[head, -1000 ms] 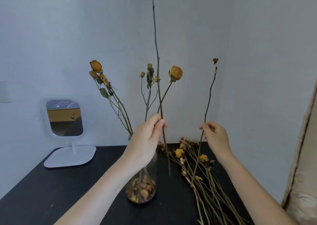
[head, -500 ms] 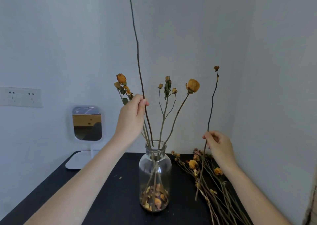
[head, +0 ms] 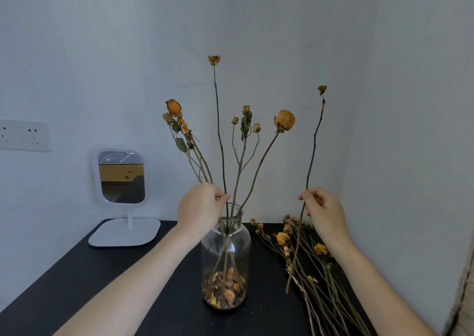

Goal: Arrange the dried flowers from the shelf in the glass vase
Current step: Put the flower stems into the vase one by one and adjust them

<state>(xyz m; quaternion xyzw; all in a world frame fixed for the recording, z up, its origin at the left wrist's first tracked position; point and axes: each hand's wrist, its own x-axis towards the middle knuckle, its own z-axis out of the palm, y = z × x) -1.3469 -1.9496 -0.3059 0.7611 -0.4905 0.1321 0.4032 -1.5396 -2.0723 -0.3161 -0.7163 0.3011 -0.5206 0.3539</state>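
Two stems are in hand. Right of the white mirror (head: 121, 176), the left grip (head: 200, 207), pinched on the tall stem (head: 220, 135), has dropped to just above the glass vase (head: 225, 253), and that stem now stands inside it. The right grip (head: 323, 207) stays pinched on a thin stem (head: 314, 143), upright over the loose dried flowers (head: 307, 258) on the black bench (head: 102, 284).

- Mirror (head: 121, 176): white-framed, rounded rectangle, upright on a thin post and flat white base (head: 125, 233); stands at the desk's far left corner.
- Desk (head: 102, 284): black, matte.
- Socket plate (head: 24, 135): white, on the left wall.
- Walls (head: 102, 53): plain pale grey.
- Worn beige surface (head: 464, 297): right edge.
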